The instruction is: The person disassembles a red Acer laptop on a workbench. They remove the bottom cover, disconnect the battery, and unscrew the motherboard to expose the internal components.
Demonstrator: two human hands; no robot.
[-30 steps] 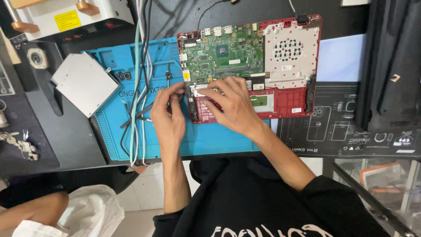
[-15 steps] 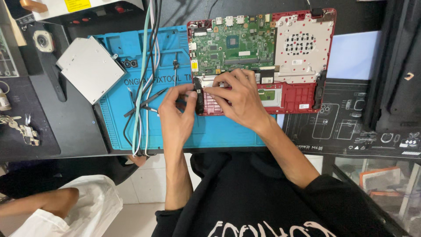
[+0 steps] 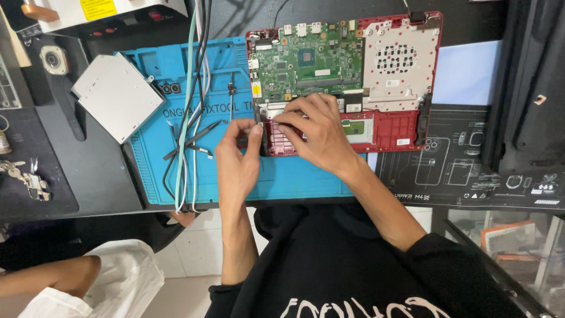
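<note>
Where the blue work mat [image 3: 294,176] meets the dark counter [image 3: 88,176], an opened red laptop base [image 3: 406,126] lies flat, its near edge on the mat and its right part over a pale blue sheet [image 3: 465,73]. A green circuit board [image 3: 306,65] fills the upper left of the base; a pale perforated metal plate [image 3: 403,62] sits to its right. The right hand [image 3: 318,132] rests palm down on the lower left part of the base, fingers curled and spread across a pale component there; whether it grips anything cannot be told. The left hand [image 3: 238,156] is at the left edge of the base, thumb and forefinger pinched close together, possibly on a small part too small to identify. Left of the hands, a bundle of cables [image 3: 191,118] crosses the mat. Farther left, a silver optical drive [image 3: 118,97] lies tilted, overlapping the mat's corner. Keys [image 3: 23,176] lie at the counter's left edge.
</note>
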